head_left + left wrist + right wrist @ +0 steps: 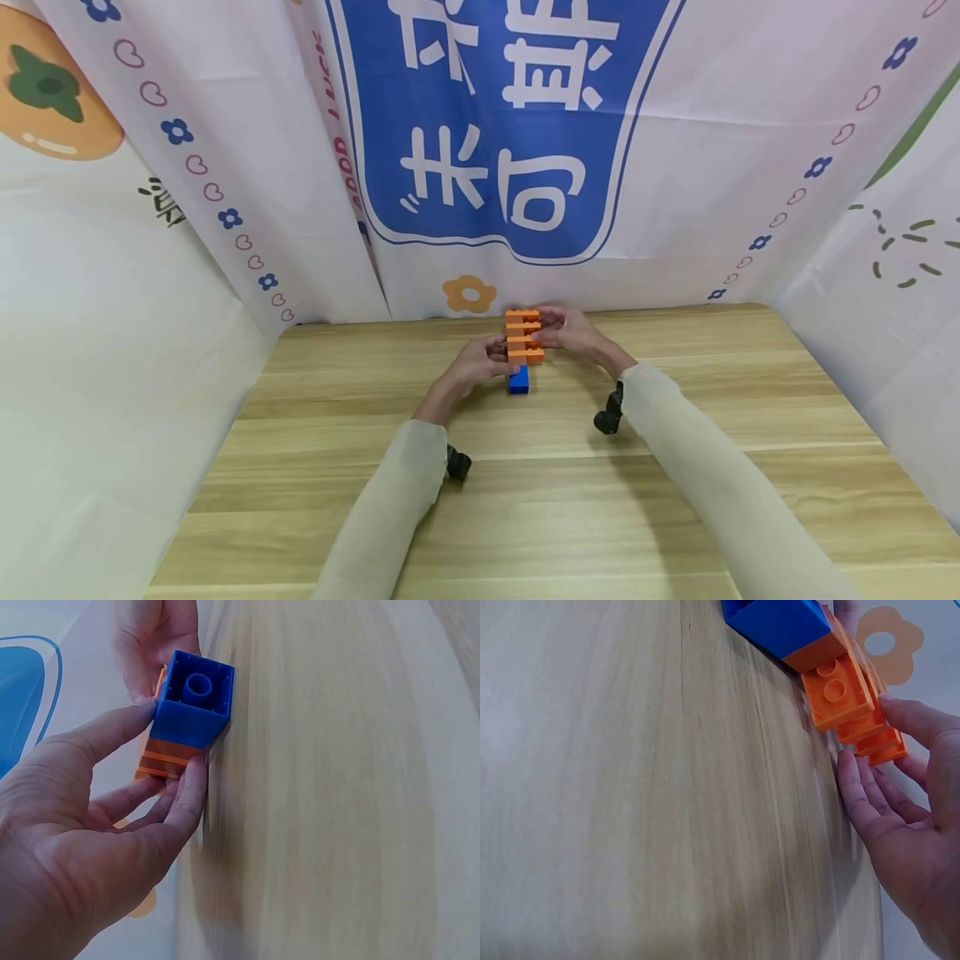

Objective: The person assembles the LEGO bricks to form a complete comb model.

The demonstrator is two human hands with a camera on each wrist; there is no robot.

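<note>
At the far edge of the table, a row of several orange toy bricks [517, 342] is joined together, with gaps along its right side. A blue toy brick [518, 382] sits at its near end; the left wrist view shows this brick's hollow underside. My left hand [475, 363] holds the joined bricks near that end, thumb against the blue brick and fingers beside the orange part. My right hand [576, 333] grips the orange bricks from the right, with its thumb [915, 720] on them and its fingers curled around the far end. Some fingertips are hidden behind the bricks.
The wood-grain table [525, 500] runs toward the front. A white printed cloth [675, 192] hangs right behind the bricks, and more cloth stands at both sides. Black wrist cameras sit on both sleeves.
</note>
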